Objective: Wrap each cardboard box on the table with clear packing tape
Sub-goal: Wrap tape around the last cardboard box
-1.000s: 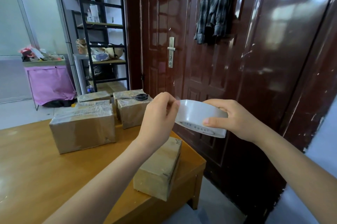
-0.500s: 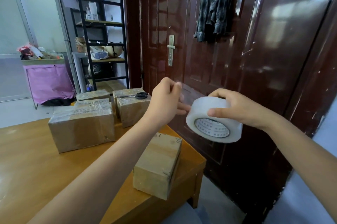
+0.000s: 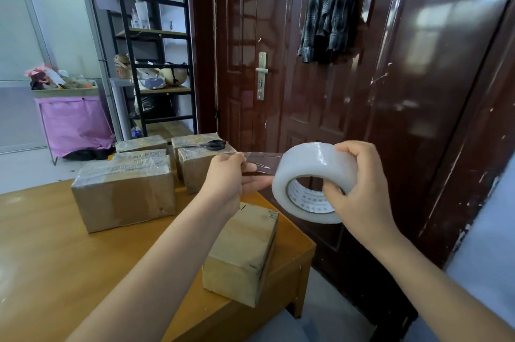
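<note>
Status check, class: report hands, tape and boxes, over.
Right hand grips tape roll. Left hand pinches the pulled strip. Nearest box untaped. Nothing in the way.

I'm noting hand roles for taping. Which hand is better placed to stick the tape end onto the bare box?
Probably the left hand: it pinches the pulled-out tape end directly above the bare box. The right hand grips the tape roll, off the table's edge.

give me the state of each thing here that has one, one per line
tape roll: held up off the table, a clear strip pulled out from it
right hand: grips the roll, thumb in its core
left hand: pinches the free end of the strip
near box: bare cardboard, no tape seen
large box: top wrapped in clear tape
scissors: lying on a far box
door: closed
</note>
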A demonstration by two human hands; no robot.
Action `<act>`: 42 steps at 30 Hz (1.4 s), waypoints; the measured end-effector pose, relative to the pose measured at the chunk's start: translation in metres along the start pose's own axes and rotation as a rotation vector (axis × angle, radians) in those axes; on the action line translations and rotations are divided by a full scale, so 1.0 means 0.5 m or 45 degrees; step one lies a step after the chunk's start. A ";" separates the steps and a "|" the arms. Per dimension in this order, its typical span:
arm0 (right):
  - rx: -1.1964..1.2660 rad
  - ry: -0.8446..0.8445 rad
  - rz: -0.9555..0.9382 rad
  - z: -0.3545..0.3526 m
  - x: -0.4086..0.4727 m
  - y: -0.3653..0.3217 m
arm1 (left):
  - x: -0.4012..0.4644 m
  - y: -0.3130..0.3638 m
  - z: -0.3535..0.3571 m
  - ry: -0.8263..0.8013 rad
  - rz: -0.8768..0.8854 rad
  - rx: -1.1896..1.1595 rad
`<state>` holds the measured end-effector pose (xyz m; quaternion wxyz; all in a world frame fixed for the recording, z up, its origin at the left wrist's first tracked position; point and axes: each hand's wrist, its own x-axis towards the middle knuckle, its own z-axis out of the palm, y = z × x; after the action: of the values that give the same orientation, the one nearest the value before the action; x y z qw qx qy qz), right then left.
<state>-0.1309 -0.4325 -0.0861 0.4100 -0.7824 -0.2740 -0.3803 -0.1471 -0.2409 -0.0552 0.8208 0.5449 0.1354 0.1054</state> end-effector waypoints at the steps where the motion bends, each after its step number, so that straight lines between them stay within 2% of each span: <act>1: 0.008 0.106 -0.044 0.004 0.001 0.007 | -0.002 -0.002 -0.001 -0.002 -0.014 -0.049; 3: 0.094 0.207 -0.033 0.007 0.005 0.022 | -0.008 0.000 -0.005 0.016 -0.025 -0.102; 7: 0.475 0.147 0.146 0.022 -0.007 0.031 | -0.003 0.004 -0.017 0.016 -0.077 -0.196; 9: 0.442 0.129 0.138 0.027 -0.009 0.030 | 0.003 0.004 -0.021 -0.007 -0.067 -0.166; 11: 0.248 0.041 -0.018 0.027 -0.006 0.032 | 0.013 0.003 -0.028 0.017 0.032 0.005; 13: 0.037 -0.105 -0.184 0.024 -0.003 0.035 | 0.029 -0.002 -0.042 0.056 0.206 0.310; 16: -0.195 -0.403 -0.226 -0.001 0.016 0.034 | 0.060 -0.003 -0.079 0.095 0.422 0.734; 20: -0.702 -0.985 -0.339 -0.024 0.040 0.027 | 0.088 0.014 -0.130 0.141 0.422 0.805; 22: -0.853 -1.168 -0.324 -0.027 0.041 0.024 | 0.094 0.007 -0.140 0.128 0.450 0.913; 30: -0.838 -1.311 -0.275 -0.028 0.021 0.017 | 0.088 -0.051 -0.168 0.154 0.493 1.301; 42: -0.876 -1.330 -0.277 -0.001 -0.004 0.027 | 0.113 -0.098 -0.203 0.147 0.420 1.395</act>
<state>-0.1221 -0.4400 -0.0937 -0.0936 -0.9194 -0.3780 -0.0543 -0.1270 -0.1537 -0.1442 0.3828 0.8978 0.1281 0.1759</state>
